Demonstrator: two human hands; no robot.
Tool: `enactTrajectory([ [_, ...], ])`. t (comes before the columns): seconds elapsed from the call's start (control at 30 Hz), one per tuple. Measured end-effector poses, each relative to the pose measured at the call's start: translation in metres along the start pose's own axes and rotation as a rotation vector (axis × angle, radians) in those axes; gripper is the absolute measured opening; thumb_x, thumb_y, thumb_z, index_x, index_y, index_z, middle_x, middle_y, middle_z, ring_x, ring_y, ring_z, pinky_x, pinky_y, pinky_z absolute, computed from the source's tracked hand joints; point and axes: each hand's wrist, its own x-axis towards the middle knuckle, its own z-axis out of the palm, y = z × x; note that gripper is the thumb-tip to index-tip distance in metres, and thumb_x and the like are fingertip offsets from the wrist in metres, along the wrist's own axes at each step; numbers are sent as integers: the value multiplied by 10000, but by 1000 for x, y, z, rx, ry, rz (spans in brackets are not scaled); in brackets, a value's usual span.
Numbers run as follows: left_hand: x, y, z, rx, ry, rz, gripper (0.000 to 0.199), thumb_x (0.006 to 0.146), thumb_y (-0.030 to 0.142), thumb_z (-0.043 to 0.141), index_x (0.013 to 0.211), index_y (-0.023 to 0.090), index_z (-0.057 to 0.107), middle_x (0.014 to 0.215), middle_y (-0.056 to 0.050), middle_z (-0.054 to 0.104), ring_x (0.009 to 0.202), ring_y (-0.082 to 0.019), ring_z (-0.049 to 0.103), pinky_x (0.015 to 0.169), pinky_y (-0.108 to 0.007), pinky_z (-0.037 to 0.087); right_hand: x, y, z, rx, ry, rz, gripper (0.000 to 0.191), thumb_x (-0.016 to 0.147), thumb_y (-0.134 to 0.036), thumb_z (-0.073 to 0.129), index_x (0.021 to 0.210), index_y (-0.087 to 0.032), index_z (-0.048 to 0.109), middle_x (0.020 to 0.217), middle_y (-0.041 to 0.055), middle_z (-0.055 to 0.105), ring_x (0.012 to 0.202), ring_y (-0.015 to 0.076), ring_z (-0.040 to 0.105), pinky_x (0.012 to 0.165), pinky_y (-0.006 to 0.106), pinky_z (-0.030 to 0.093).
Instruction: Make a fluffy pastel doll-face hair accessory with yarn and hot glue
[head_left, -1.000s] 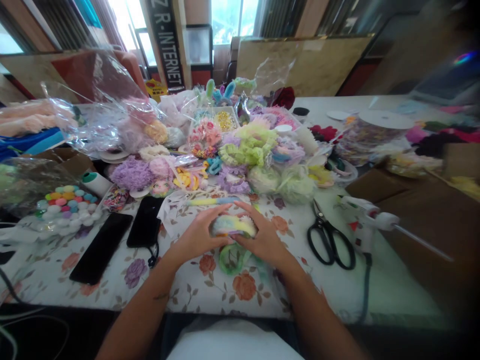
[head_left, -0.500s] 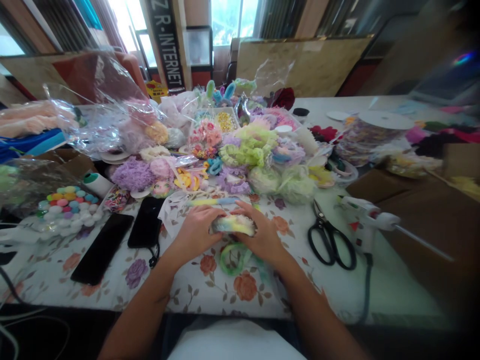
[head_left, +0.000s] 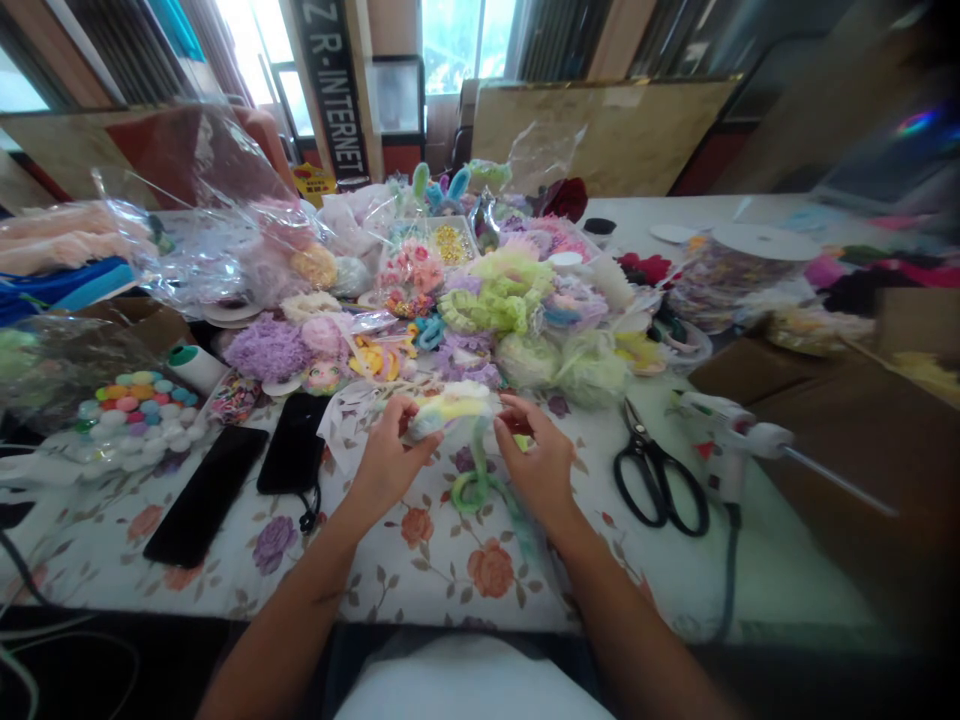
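Observation:
A short curved band [head_left: 454, 408], wrapped in soft pale yellow and white material, is raised a little above the flowered tablecloth. My left hand [head_left: 391, 455] grips its left end between thumb and bent fingers. At the other end, my right hand [head_left: 538, 462] has curled fingers, with thumb and forefinger tips at the band's edge; their exact hold is partly hidden. Green ribbon [head_left: 472, 490] hangs below the band and loops on the cloth between my wrists. Some yellow-green material shows by my right fingers.
Black-handled scissors [head_left: 660, 485] and a hot glue gun [head_left: 731, 440] lie to the right, beside a cardboard box [head_left: 825, 430]. Two black phones [head_left: 206, 495] and a bag of pompoms [head_left: 135, 420] are at left. Heaped scrunchies and trims [head_left: 495, 290] fill the back.
The band has risen and tilted away from me, and my hands have turned and spread slightly. The green ribbon now hangs visibly from below it, its loop shifted.

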Motion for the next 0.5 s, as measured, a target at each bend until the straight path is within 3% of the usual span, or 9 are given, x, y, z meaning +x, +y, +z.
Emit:
enactTrajectory([
  [0.23, -2, -5, 14, -353, -66, -47, 358, 744, 336, 707, 882, 211, 401, 854, 22, 496, 788, -137, 559, 671, -320, 596, -1, 5, 6, -60, -156, -5, 479, 784, -408, 656, 1197, -174, 586, 922, 85, 694, 825, 229, 662, 750, 382, 561],
  [0.37, -4, -4, 18, -426, -55, -64, 385, 726, 327, 730, 898, 209, 407, 882, 13, 514, 829, -151, 580, 681, -318, 595, -3, 5, 10, -58, -160, 11, 412, 818, -407, 623, 1170, -195, 592, 900, 67, 706, 773, 219, 665, 738, 365, 553],
  [0.5, -5, 0, 20, -480, -91, -87, 468, 716, 309, 742, 1062, 218, 441, 980, -26, 584, 878, -174, 601, 690, -313, 594, -4, 4, 11, -34, -151, -14, 294, 891, -335, 507, 1131, -201, 612, 962, 72, 720, 782, 212, 669, 749, 359, 545],
])
